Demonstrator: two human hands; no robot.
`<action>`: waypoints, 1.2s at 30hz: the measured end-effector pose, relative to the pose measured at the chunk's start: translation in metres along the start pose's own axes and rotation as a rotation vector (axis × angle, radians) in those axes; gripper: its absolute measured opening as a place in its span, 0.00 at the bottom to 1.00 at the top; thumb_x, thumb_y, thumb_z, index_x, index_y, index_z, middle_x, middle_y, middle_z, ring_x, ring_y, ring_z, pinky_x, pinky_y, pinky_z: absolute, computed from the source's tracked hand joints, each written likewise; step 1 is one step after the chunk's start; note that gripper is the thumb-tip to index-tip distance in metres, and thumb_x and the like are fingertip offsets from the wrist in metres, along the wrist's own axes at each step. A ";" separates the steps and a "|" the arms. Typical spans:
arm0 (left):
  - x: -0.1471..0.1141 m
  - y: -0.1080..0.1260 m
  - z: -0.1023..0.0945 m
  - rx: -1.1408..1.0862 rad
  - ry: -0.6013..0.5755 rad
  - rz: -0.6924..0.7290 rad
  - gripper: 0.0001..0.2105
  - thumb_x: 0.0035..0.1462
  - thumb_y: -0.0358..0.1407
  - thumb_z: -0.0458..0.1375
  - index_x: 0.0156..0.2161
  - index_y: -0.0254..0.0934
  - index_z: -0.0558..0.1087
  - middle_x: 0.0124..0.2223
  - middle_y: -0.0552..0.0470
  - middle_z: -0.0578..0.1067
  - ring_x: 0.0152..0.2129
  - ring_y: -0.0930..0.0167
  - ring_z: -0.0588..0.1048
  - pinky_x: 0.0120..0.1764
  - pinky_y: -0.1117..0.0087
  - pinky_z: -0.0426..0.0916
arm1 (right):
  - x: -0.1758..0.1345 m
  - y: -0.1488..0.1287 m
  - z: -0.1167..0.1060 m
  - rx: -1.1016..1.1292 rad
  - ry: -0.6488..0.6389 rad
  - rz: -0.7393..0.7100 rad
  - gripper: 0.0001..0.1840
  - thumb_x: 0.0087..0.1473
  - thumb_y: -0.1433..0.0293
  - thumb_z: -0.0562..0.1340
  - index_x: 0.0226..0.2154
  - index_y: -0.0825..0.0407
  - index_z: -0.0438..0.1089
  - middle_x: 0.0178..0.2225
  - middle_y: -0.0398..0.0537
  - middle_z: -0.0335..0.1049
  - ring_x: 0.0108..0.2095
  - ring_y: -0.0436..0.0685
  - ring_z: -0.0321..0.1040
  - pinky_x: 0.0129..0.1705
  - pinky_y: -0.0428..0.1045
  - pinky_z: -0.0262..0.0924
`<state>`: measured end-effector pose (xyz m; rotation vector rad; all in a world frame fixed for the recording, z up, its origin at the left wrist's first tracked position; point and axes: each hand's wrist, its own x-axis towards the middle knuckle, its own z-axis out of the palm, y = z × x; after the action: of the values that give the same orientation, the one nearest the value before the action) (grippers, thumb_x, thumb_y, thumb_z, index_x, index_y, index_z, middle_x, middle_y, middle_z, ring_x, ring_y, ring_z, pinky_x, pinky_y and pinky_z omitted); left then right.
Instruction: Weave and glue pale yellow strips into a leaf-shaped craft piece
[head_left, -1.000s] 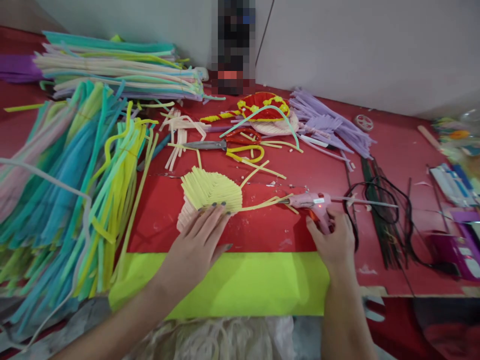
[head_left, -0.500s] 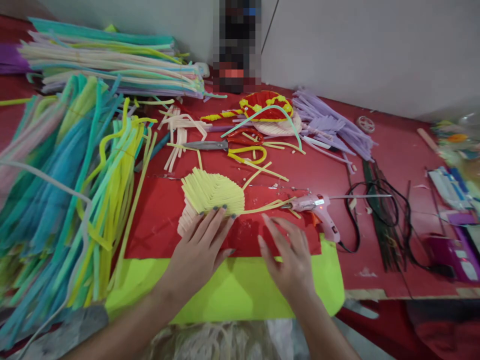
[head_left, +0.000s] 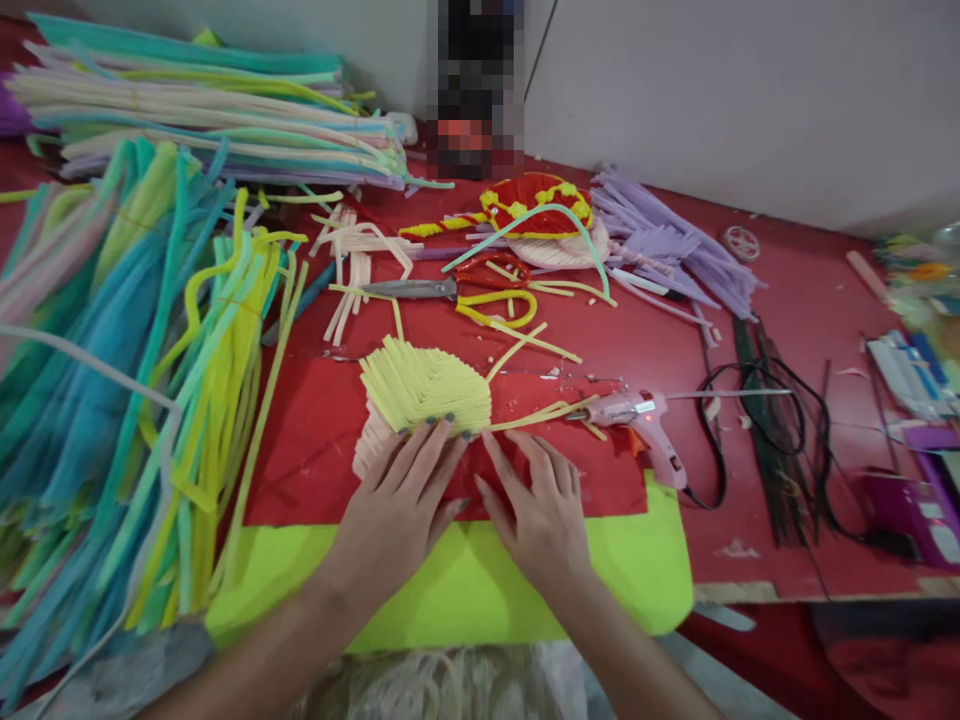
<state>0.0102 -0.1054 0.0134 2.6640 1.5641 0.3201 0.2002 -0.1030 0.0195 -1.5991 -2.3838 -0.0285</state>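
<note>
A leaf-shaped piece of pale yellow pipe cleaners (head_left: 431,378) lies on a red sheet (head_left: 300,470), with a pale pink ribbed piece (head_left: 369,447) showing under its left side. My left hand (head_left: 411,480) rests flat with its fingertips on the lower edge of the yellow piece. Beside its right tip, my right hand (head_left: 541,500) lies with fingers stretched and apart, fingertips near the loose yellow pipe cleaners (head_left: 544,414). Neither hand is closed around anything. A pink glue gun (head_left: 637,415) lies right of my right hand, its nozzle by those strands.
Scissors (head_left: 457,288) with red and yellow handles lie behind the yellow piece. Bundles of coloured pipe cleaners (head_left: 172,330) fill the left side; purple ones (head_left: 667,245) lie at the back right. A black cable (head_left: 724,470) curls right of the glue gun. A lime-green mat (head_left: 450,590) lies in front.
My right hand has moved left, toward my left hand and the tip of the yellow piece. My left hand stays on the piece. The view has shifted slightly.
</note>
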 end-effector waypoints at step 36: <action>0.003 0.004 0.000 0.005 0.010 -0.018 0.23 0.66 0.39 0.46 0.62 0.32 0.64 0.64 0.45 0.66 0.59 0.60 0.67 0.60 0.57 0.58 | -0.007 -0.006 0.007 0.034 -0.069 -0.008 0.33 0.65 0.65 0.53 0.67 0.58 0.46 0.65 0.57 0.55 0.66 0.61 0.50 0.62 0.57 0.52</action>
<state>0.0147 -0.1048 0.0144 2.6541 1.5928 0.3300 0.1954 -0.1106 0.0120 -1.6000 -2.4291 0.0663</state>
